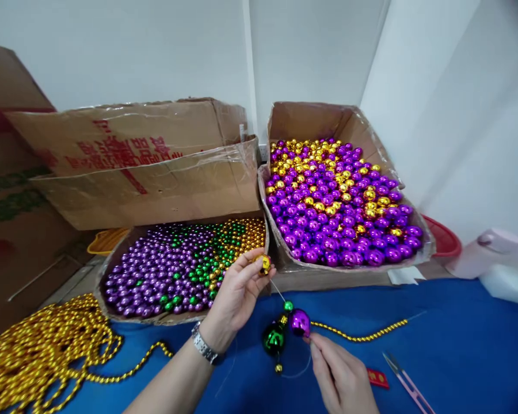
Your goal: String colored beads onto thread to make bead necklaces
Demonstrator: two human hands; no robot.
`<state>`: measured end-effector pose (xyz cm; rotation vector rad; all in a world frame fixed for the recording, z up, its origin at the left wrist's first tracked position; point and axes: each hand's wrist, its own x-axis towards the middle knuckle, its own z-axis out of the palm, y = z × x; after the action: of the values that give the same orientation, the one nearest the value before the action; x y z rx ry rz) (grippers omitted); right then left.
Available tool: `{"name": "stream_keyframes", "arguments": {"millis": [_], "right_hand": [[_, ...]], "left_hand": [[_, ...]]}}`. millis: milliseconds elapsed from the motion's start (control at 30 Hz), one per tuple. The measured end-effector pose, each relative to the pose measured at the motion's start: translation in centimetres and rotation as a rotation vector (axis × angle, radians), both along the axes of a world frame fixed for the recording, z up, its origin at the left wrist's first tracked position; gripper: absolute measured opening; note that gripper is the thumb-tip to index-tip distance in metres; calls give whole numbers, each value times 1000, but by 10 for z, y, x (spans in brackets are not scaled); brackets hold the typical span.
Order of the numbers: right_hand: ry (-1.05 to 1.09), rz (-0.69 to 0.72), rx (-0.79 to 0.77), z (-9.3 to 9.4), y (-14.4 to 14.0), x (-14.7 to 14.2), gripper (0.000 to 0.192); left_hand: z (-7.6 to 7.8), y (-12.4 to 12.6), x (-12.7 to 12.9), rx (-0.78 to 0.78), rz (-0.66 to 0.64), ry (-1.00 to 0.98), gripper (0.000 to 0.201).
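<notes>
1. Pale walls [176,52] stand behind two open cartons, and blue cloth [457,328] covers the surface before me. The left carton [155,198] holds purple, green and gold beads; the right carton [354,121] holds purple and gold ones.

2. With my left hand [239,290], I pinch a gold bead [265,265] with dark markings between thumb and fingers, just in front of where the cartons meet.

3. From that bead a thin clear thread [278,289] slants down toward me and to the right, reaching a small green bead [288,306]. This slant is the long axis between my hands.

4. Just below the green bead sit a purple ball [300,323] and, to its left, a large green ball [273,338]. A small gold bead [278,368] is below the green ball. I cannot tell whether the cluster hangs or rests on the cloth.

5. My right hand [341,371] is nearer the purple ball, its fingertips at the ball's lower right edge; I cannot tell whether they grip the ball, the thread or neither.

6. My hands are apart, left one farther from me, with the cluster between them.
</notes>
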<state>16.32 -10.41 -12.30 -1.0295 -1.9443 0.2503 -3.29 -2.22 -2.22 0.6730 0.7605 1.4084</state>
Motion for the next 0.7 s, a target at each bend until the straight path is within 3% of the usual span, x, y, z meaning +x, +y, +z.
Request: {"name": "stream_keyframes", "arguments": {"millis": [233,500,700], "right_hand": [[-57,26,5,-3,0,-2,24],[-21,-41,14,-1,3,-13,23],[-22,10,-34,-8,1,-10,24]], "left_hand": [[-6,-12,-5,-14,23,51,22],[-17,-36,2,143,2,321,33],[-24,-45,-6,116,-22,292,41]]}}
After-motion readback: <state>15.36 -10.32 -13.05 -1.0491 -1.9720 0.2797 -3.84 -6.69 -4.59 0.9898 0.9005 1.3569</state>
